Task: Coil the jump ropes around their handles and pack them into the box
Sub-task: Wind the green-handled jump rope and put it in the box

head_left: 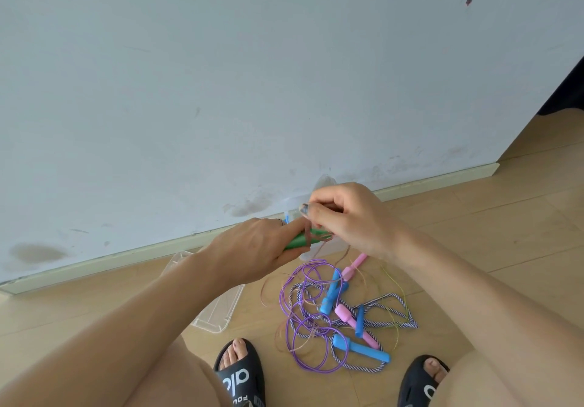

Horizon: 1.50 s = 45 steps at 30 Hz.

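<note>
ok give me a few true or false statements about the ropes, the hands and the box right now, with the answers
1. The left hand holds green handles. True.
2. The right hand rests flat on the floor. False: it is raised above the floor, pinching a thin rope at the green handles.
3. Blue handles and pink handles lie in a tangle on the floor. True.
4. The purple rope is neatly wound around a handle. False: it lies in loose loops on the floor.
5. The clear box holds several packed ropes. False: no rope shows in its visible part.
</note>
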### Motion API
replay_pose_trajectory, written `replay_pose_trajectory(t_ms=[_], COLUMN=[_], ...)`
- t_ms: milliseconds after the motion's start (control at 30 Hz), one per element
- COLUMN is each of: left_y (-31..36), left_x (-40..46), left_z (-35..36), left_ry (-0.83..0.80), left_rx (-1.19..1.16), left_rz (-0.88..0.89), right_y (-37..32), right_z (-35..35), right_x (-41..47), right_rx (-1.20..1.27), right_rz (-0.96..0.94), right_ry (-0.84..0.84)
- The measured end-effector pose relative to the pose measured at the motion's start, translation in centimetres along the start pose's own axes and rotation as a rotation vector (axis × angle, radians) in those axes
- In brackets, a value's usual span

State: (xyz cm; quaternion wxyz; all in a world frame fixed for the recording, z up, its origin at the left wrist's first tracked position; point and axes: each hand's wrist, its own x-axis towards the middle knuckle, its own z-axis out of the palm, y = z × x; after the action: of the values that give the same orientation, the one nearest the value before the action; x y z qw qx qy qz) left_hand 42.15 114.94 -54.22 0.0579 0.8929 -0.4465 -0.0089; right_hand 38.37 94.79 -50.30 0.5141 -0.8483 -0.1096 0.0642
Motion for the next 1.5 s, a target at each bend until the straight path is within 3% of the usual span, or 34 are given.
replay_pose_trajectory(t_ms=[100, 300, 600, 800, 1067, 1167, 1333, 1433, 1500], left_y=[-0.1, -0.3, -0.6, -0.5, 0.8, -0.5, -2.3, -2.3, -2.0], left_x=[-0.1, -0.6, -1.2, -1.6, -0.9, -0.5, -0.6, 0.0, 0.2], left_z=[0.0, 0.1, 0.3, -0.3, -0.1, 0.0, 1.0, 1.1, 1.3], left_ry=[0.012, 0.013, 0.075, 0.181, 0.273, 0.297, 0.084, -0.024, -0.081], left_rx=[-0.023, -0.026, -0.046, -0.128, -0.381, -0.374, -0.128, 0.022, 0.133], left_rz=[-0.024, -0.001, 0.032, 0.061, -0.099, -0.258, -0.321, -0.343, -0.316], right_y=[1.3, 2.2, 3.4, 3.1, 3.5, 4.3, 3.2, 2.8, 2.6], right_z=[-0.6, -0.9, 0.9, 1.4, 4.2, 5.1, 6.6, 7.8, 7.5], right_x=[1.2, 1.7, 1.6, 1.6, 1.2, 0.4, -1.7, -3.0, -2.9], right_rx=[0.027, 0.192, 0.333, 0.361, 0.537, 0.379, -0.056, -0.463, -0.577], right_rz=[0.094, 0.146, 0.258, 0.217, 0.397, 0.406, 0.287, 0.098, -0.022], right_ry=[0.035, -0.143, -0.118, -0.092, -0.007, 0.030, 0.110, 0.048, 0.058])
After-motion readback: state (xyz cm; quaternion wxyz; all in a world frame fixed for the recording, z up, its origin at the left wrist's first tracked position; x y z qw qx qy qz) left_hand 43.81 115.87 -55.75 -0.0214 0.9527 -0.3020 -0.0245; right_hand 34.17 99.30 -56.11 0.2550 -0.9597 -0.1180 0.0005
